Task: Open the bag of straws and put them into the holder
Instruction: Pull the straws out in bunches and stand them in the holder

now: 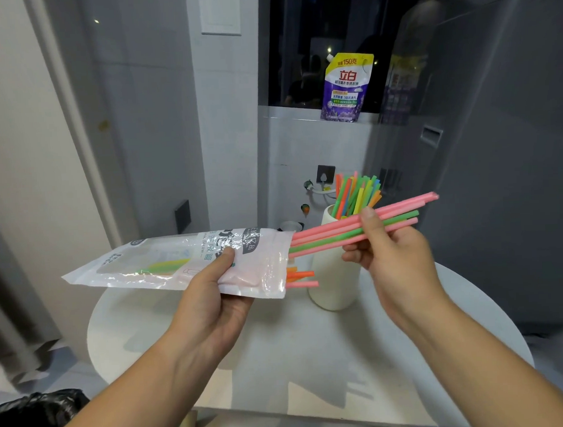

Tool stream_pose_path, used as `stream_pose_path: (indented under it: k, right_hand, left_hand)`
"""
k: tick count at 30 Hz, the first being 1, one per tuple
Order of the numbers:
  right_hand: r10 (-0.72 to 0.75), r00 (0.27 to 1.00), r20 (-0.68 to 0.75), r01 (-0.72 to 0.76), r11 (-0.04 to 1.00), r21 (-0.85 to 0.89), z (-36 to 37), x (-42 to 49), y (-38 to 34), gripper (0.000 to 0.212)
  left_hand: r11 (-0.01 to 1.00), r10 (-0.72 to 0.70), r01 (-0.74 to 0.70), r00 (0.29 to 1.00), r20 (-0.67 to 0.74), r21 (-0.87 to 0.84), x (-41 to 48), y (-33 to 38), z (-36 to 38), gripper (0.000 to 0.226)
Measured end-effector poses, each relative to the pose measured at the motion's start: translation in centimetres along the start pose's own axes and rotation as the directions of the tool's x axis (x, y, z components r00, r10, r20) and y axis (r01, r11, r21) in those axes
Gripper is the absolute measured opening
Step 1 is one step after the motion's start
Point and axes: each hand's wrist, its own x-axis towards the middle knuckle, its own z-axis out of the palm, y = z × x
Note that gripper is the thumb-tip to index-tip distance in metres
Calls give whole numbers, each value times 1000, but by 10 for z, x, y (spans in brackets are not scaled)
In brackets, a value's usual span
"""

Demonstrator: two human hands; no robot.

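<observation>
Left hand [212,281] grasping bag [179,263] level; right hand [388,244] pinching drawn straws [332,232]. Risk: loose straws [300,278] sliding from open mouth onto counter [280,358]; holder [334,275] easily knocked over.

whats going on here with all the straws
A person's left hand holds a clear plastic straw bag level above the round white table. The right hand pinches a bunch of pink and green straws half out of its mouth. The white cylindrical holder already has many.
</observation>
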Motion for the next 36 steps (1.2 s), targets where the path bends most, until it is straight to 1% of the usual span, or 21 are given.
stream_pose_path:
  k: [2,5,9,11,13,18,21,24,26,27,32,36]
  right_hand:
    - [-19,1000,-20,19,1000,19,-8,6,-11,30]
    - [-56,998,-43,56,998,0,-19,15,-26,30]
    - [-83,995,-63,79,994,-71,-31,24,-45,27]
    - [-115,991,-74,105,986,-128,-39,31,-58,27]
    - [-163,983,-84,146,972,-183,-47,38,-73,27]
    - [-275,961,-44,253,929,-270,-60,53,-108,26]
    - [-323,946,-32,297,900,-320,-66,63,-123,26]
    - [-372,928,-27,332,855,-398,-68,70,-135,26]
    - [-405,914,-3,358,811,-462,-65,72,-139,26]
    - [-420,908,13,370,784,-499,-62,71,-141,26]
    - [-486,871,68,409,642,-649,-48,68,-149,25]
    - [-496,865,80,411,607,-680,-38,65,-155,25]
  left_hand:
    - [1000,9,-9,1000,4,4,5,4,-5,18]
    - [1000,8,-8,1000,0,2,11,8,-10,26]
    - [1000,12,-12,1000,-6,-5,13,10,-12,20]
    - [1000,7,-7,1000,-3,-13,14,10,-13,22]
    - [1000,14,-14,1000,-9,0,14,10,-13,18]
    - [1000,22,-21,999,-24,16,13,10,-10,13]
    - [1000,2,-2,1000,-9,12,16,9,-12,17]
    - [1000,-16,16,1000,-1,1,18,5,-15,24]
    - [1000,-28,28,1000,6,-12,19,4,-17,35]
    - [1000,-28,28,1000,-3,-15,20,4,-18,37]
    - [1000,8,-7,1000,-29,11,17,4,-15,27]
    - [999,14,-13,1000,-22,35,15,4,-15,35]
